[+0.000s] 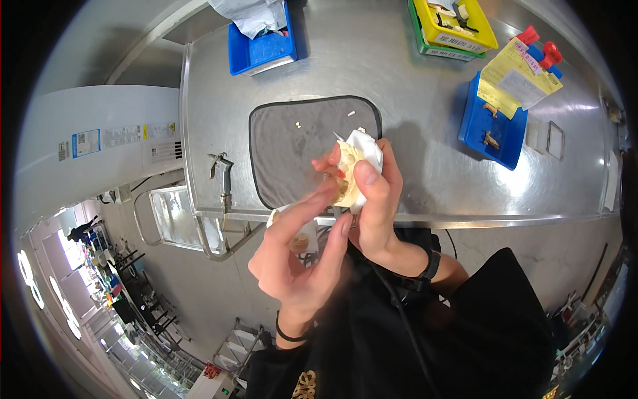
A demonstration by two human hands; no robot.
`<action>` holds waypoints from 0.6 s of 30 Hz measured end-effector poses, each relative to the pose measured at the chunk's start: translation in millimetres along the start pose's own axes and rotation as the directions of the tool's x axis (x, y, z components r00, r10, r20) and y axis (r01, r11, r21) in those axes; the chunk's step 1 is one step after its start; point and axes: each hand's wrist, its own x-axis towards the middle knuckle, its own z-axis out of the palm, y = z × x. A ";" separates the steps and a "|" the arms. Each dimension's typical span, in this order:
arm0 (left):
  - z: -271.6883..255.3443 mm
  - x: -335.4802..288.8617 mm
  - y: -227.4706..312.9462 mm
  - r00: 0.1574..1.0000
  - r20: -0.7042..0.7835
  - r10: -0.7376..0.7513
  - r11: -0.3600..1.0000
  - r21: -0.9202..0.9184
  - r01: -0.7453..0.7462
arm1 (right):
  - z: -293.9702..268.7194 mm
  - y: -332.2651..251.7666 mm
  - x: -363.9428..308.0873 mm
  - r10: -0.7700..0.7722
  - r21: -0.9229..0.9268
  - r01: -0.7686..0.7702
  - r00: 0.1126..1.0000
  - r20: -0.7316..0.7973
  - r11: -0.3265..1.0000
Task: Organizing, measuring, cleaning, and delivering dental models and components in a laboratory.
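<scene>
My right hand (pixel 380 211) is wrapped round a cream-coloured dental cast (pixel 348 174) with a white base (pixel 366 147), thumb pressed on its near face. The cast is raised above the near edge of the grey mat (pixel 279 143). My left hand (pixel 296 263) is beside it, thumb and index finger stretched out and apart, with fingertips at the cast's left side. Some of those fingertips are blurred, and a small red patch shows by them. Behind my left hand a pale thing is partly hidden, and I cannot make out what it is.
Tiny pale pieces (pixel 298 124) lie on the mat. A blue bin (pixel 262 56) stands far left on the steel table (pixel 319 73). Stacked yellow and green trays (pixel 458 40) stand far right. Nearer, a blue tray (pixel 494 136) holds brownish pieces and yellow slips. A metal nozzle (pixel 226 176) rises at left.
</scene>
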 end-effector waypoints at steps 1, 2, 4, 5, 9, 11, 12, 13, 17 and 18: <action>-2.9 1.9 -0.9 1.000 -0.006 0.008 1.000 -0.001 -0.008 | -0.7 -1.8 1.9 -0.007 0.000 0.007 1.000 0.007 1.000; -5.0 4.4 -0.8 1.000 -0.025 -0.012 1.000 0.012 0.012 | -2.0 -5.1 2.9 0.028 -0.008 -0.028 1.000 -0.011 1.000; -15.1 4.6 -8.0 0.996 -0.016 -0.092 0.990 0.108 0.093 | -2.3 -7.1 8.4 0.059 0.013 -0.058 0.997 -0.054 0.998; -18.2 0.8 -13.9 0.997 -0.021 -0.078 0.992 0.103 0.080 | -4.1 -6.2 12.1 0.044 0.012 -0.043 0.998 -0.048 0.999; -30.3 -28.7 -41.3 0.907 0.063 -0.417 0.877 -0.236 0.419 | -5.8 3.1 19.9 0.087 0.228 -0.059 0.990 -0.115 0.972; -23.8 -34.1 -52.4 0.833 0.159 -0.530 0.637 -0.574 0.515 | -9.7 5.9 24.3 0.091 0.201 -0.064 0.987 -0.130 0.978; -21.0 -32.5 -55.7 0.847 0.129 -0.516 0.661 -0.569 0.490 | -9.9 4.3 25.8 0.089 0.192 -0.064 0.988 -0.124 0.979; -20.6 -27.9 -58.8 0.853 0.123 -0.507 0.664 -0.575 0.478 | -8.7 2.8 28.8 0.078 0.189 -0.056 0.990 -0.115 0.980; -22.7 5.2 -74.1 0.858 -0.011 -0.514 0.728 -0.534 0.430 | 0.5 6.4 41.8 0.114 -0.001 -0.114 0.993 -0.025 0.993; -23.7 18.7 -72.5 0.875 0.003 -0.484 0.762 -0.490 0.423 | -7.1 15.9 49.2 0.079 -0.172 -0.072 0.996 0.035 0.983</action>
